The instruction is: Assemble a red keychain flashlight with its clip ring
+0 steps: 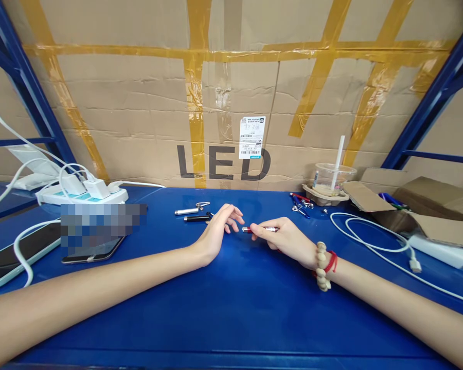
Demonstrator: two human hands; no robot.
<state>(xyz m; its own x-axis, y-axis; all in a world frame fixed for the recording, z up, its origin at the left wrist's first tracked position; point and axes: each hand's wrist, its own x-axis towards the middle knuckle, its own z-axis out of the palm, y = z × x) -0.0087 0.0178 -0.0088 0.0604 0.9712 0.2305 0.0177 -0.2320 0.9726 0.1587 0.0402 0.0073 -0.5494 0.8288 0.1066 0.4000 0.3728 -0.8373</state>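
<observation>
My right hand (283, 235) pinches a small red keychain flashlight (248, 230) between thumb and fingers. Its silver tip points left, and a pale label shows partly along its barrel. My left hand (224, 226) is just left of that tip, with fingers loosely spread and nothing in them. A black keychain flashlight (196, 219) lies behind the left hand, which hides its right end. Farther back rests a silver keychain flashlight (187, 211) with a metal clip (203, 204) at its right end.
At left are a white power strip (118, 197) with plugs and cables, and two phones (100, 253). At right, blue and red keychain pieces (301, 206) lie near a plastic cup (334, 180) with a straw, a white cable (366, 245) and an open carton (432, 200). A large cardboard box (139, 118) stands behind.
</observation>
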